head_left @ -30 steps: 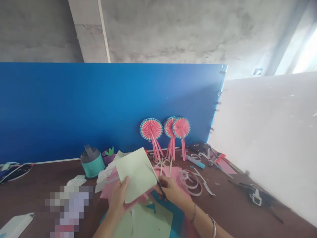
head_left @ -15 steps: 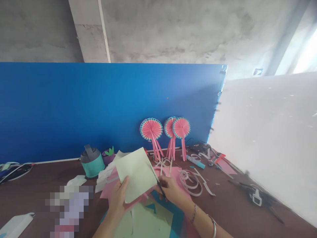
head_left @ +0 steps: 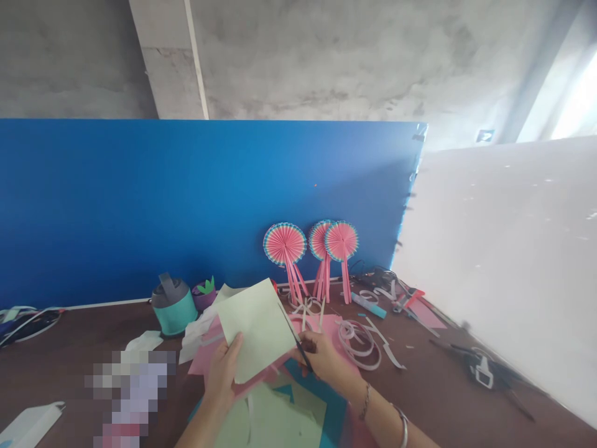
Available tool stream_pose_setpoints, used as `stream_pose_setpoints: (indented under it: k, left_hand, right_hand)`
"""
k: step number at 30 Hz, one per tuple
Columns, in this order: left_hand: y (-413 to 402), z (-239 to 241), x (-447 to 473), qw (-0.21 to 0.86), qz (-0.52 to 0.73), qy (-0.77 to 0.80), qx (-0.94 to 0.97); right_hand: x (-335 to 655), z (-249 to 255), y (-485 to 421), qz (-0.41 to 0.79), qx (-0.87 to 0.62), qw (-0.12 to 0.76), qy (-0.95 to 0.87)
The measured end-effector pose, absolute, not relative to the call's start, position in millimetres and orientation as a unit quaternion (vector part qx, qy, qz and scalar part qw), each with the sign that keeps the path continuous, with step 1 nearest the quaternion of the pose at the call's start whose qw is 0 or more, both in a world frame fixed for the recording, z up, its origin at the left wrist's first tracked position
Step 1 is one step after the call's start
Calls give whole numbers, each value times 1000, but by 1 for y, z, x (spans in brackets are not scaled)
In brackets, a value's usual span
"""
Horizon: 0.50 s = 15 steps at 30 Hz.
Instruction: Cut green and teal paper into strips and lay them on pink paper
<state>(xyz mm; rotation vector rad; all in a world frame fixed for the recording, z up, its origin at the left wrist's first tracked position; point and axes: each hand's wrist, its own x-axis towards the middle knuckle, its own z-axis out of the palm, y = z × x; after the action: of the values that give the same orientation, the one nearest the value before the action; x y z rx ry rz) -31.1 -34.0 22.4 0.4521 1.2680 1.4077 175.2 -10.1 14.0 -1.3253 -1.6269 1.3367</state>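
Observation:
A pale green sheet of paper (head_left: 257, 330) is held tilted above the table, its lower left side pinched by my left hand (head_left: 225, 367). My right hand (head_left: 318, 356) grips a pair of dark scissors (head_left: 302, 352), whose blades lie along the sheet's right edge. Under both hands is a pile of paper: another pale green sheet (head_left: 280, 417) on top, a blue sheet (head_left: 333, 410) and a pink sheet (head_left: 331, 320). Small blue scraps and a thin pale strip rest on the lower green sheet.
Three pink pleated paper rosettes (head_left: 285, 244) lean against the blue partition (head_left: 186, 199). Curled paper strips (head_left: 359, 345) and a light blue tube (head_left: 368, 305) are to the right. A teal container (head_left: 175, 314) and a small purple pot (head_left: 204, 298) stand to the left.

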Motion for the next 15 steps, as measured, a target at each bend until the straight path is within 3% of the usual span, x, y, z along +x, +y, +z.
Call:
stream_pose_setpoints:
  k: [15]
  left_hand:
    - [-32,18,-33,595,579,523,194]
  right_hand:
    - [174,7,-6,514,-492,326,-622]
